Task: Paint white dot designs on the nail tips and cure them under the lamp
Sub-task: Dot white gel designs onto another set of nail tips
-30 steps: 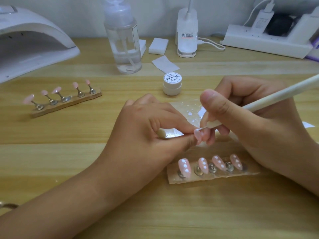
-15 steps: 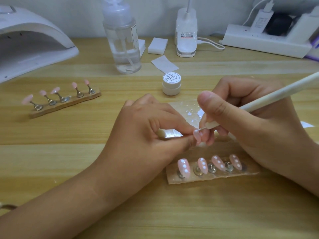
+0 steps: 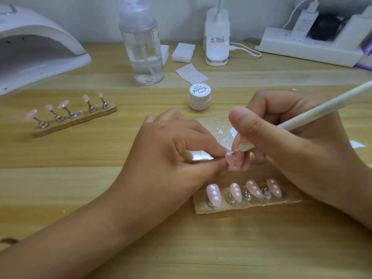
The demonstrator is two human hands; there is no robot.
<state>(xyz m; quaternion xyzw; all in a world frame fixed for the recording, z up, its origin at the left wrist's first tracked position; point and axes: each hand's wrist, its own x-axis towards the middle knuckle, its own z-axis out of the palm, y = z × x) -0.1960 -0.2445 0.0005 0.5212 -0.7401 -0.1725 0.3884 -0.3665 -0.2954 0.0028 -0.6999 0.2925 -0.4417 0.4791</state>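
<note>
My left hand [image 3: 177, 158] pinches a small pink nail tip [image 3: 229, 159] between thumb and forefinger at the table's middle. My right hand [image 3: 291, 141] grips a white dotting pen [image 3: 314, 109], whose thin metal point touches the top of that tip. Just below, a cardboard strip [image 3: 247, 205] carries several pink nail tips [image 3: 235, 191] on metal stands, each with white dots. A second strip [image 3: 74, 121] at the left holds several plain pink tips. The white curing lamp [image 3: 34, 51] stands at the far left. A small white gel pot [image 3: 199, 96] sits closed behind my hands.
A clear pump bottle [image 3: 144, 49] stands at the back centre, with white pads [image 3: 183, 52] and a paper wipe [image 3: 191, 74] beside it. A white desk-lamp base [image 3: 217, 37] and a power strip [image 3: 310, 47] line the back. A taped palette [image 3: 217, 127] with white gel blobs lies under my hands.
My right hand has shifted the pen tip slightly up along the held nail tip. My left hand and everything on the table stay as they were.
</note>
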